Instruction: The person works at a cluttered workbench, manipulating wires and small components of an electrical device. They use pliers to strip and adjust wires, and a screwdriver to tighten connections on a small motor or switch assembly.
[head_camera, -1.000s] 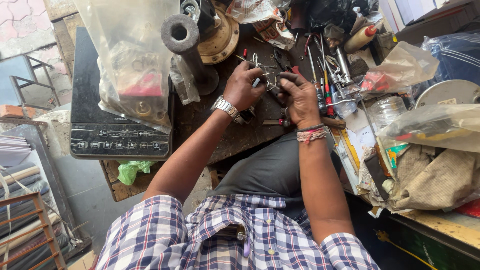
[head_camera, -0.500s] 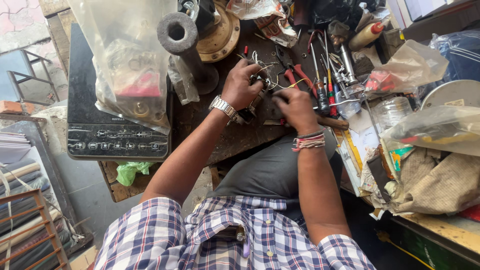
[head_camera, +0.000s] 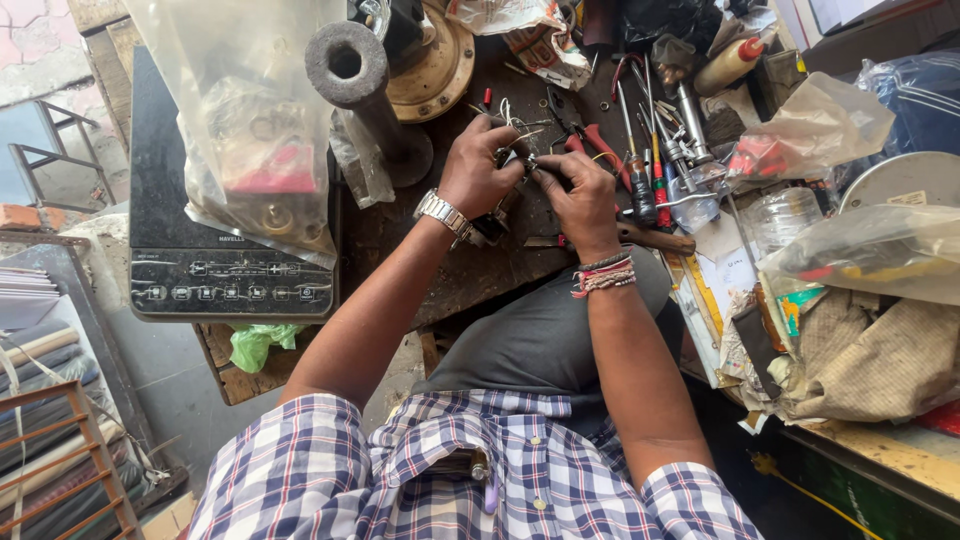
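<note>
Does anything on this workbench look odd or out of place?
Mostly general clutter. A black induction cooktop hangs over the bench's left edge under a plastic bag of parts. Both hands, left hand and right hand, pinch a small wired part.

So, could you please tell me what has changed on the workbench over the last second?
Very little. The left hand and right hand have stayed together over the small dark part with thin wires, fingers only shifting slightly; nothing was picked up or let go. The grey metal pipe, black induction cooktop and red-handled pliers lie as before.
</note>
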